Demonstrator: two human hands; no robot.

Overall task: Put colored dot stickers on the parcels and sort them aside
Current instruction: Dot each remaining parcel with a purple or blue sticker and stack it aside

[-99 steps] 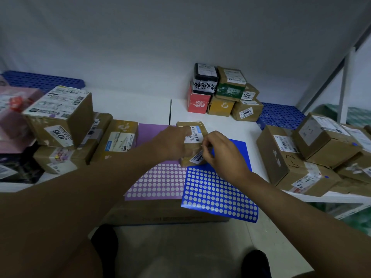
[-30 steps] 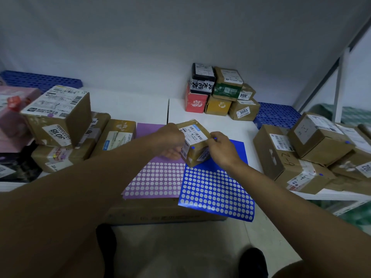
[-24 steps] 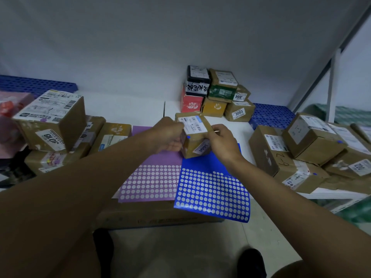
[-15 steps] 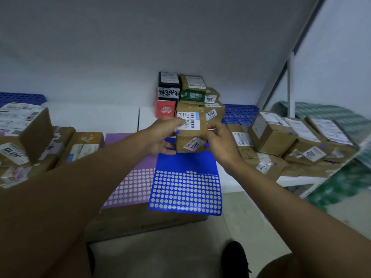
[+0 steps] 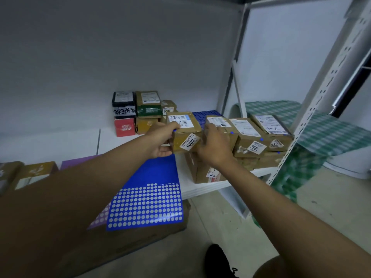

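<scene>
Parcel 3001, a small brown carton with a white shipping label on top and a "3001" tag on its near face, is being held in the air between both hands, above the white bench. The left hand is gripping its left side, fingers curled over the top edge beside a small blue dot, thumb underneath. The right hand is grasping its right side, fingers wrapped round the far edge. Just to the right, a pile of brown parcels bearing blue dots is lying at the bench's right end. Below the hands, the blue sticker sheet is lying with its near part overhanging a large carton; a purple sticker sheet is peeking out beside it, mostly hidden by the left forearm. At the back wall a stack of small boxes is sitting.
</scene>
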